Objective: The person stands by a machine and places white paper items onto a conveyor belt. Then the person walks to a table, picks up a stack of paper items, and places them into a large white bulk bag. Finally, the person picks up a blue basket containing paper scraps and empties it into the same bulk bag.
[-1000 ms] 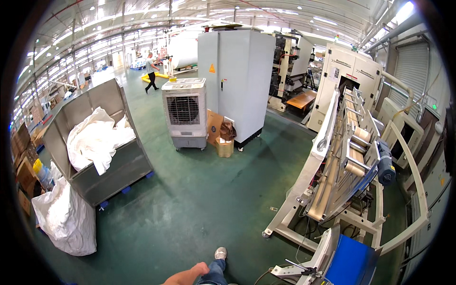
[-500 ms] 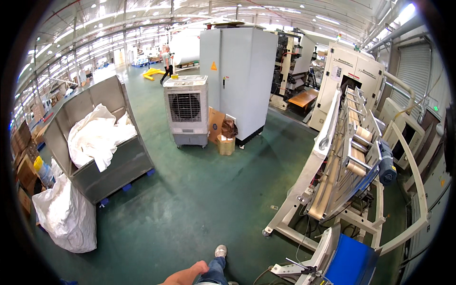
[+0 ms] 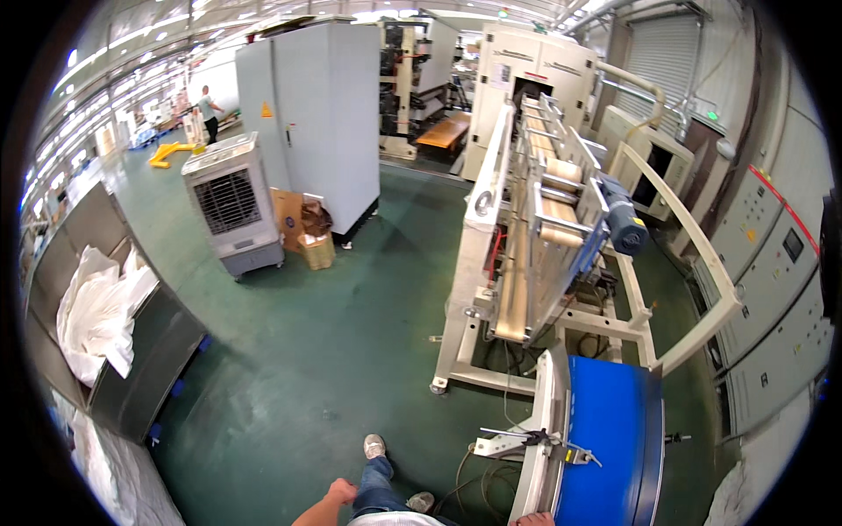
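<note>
Beside the machine: your left hand hangs loosely curled, holding nothing.
Right hand: mostly cropped, cannot tell.
Risk: cables underfoot could trip you.

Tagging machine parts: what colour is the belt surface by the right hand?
Bright blue belt, clearest in the head view.

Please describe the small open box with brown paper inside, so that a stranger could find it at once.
Start at the tall grey cabinet in the middle of the hall. At its foot, right of the white air cooler, stands the small cardboard box. Unlike the flat cardboard sheet beside it, it holds crumpled brown paper.
</note>
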`<state>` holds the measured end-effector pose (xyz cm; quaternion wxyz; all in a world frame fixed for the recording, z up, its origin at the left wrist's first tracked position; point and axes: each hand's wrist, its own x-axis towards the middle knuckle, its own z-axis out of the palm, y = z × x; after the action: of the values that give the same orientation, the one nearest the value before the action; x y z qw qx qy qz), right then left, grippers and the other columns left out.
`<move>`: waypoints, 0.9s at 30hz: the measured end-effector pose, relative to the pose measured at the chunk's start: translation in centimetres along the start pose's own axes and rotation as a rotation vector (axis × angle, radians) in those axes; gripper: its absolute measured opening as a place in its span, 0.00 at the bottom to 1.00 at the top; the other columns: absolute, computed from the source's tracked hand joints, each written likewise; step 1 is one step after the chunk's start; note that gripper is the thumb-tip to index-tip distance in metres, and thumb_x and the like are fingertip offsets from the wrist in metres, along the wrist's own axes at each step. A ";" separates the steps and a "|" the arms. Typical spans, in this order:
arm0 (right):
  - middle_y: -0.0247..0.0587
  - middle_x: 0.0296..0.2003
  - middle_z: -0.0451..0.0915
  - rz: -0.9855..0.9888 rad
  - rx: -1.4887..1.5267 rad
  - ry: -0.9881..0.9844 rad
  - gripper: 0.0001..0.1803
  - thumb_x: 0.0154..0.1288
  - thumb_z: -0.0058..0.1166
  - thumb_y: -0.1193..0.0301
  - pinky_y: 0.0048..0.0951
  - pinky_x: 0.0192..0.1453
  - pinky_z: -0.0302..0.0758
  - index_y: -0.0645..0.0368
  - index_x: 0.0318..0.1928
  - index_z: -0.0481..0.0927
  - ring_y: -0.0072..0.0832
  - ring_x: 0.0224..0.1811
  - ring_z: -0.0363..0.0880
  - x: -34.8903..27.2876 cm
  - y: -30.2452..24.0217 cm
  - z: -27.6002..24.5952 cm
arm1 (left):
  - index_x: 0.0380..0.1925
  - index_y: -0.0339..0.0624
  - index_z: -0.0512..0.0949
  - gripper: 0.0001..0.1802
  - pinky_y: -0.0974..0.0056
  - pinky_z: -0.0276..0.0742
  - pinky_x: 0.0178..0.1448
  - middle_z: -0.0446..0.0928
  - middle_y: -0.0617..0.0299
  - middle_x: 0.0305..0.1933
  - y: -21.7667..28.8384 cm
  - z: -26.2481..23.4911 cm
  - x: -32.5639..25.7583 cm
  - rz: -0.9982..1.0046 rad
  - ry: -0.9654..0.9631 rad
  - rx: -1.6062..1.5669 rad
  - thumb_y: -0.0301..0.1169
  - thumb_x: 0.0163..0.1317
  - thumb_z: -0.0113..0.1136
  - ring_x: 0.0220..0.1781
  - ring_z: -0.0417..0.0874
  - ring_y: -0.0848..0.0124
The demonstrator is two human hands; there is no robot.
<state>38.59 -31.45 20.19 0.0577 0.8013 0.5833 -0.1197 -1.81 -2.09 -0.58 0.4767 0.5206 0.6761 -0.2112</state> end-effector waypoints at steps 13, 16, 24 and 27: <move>0.40 0.29 0.80 -0.037 0.089 0.247 0.11 0.55 0.51 0.61 0.40 0.46 0.70 0.54 0.25 0.79 0.36 0.37 0.77 -0.5 0.2 0.7 | 0.41 0.44 0.83 0.14 0.65 0.82 0.27 0.83 0.59 0.27 0.1 -0.3 1.0 0.028 -0.002 -0.087 0.34 0.58 0.57 0.21 0.83 0.69; 0.39 0.30 0.80 -0.011 0.079 0.214 0.12 0.56 0.51 0.60 0.39 0.47 0.70 0.54 0.26 0.79 0.36 0.38 0.77 -0.6 0.0 0.2 | 0.41 0.43 0.83 0.14 0.64 0.82 0.27 0.83 0.59 0.28 0.1 0.0 1.1 0.054 -0.002 -0.103 0.34 0.58 0.56 0.24 0.84 0.69; 0.43 0.24 0.77 -0.076 0.060 0.403 0.14 0.59 0.51 0.61 0.38 0.38 0.71 0.58 0.24 0.78 0.36 0.29 0.74 -0.6 0.3 0.2 | 0.41 0.42 0.82 0.14 0.63 0.83 0.29 0.83 0.59 0.29 1.0 0.1 -0.8 0.021 -0.004 -0.118 0.34 0.59 0.53 0.26 0.84 0.69; 0.42 0.25 0.77 -0.080 -0.007 0.403 0.13 0.59 0.52 0.61 0.39 0.39 0.72 0.57 0.24 0.78 0.36 0.29 0.74 -0.9 1.0 1.6 | 0.41 0.41 0.82 0.14 0.62 0.83 0.28 0.83 0.59 0.30 1.4 0.1 -0.8 0.014 -0.014 -0.113 0.33 0.59 0.53 0.26 0.84 0.69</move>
<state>39.06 -33.00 18.85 -0.0624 0.7849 0.6149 0.0430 -0.49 -2.07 0.38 0.5114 0.4963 0.6799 -0.1728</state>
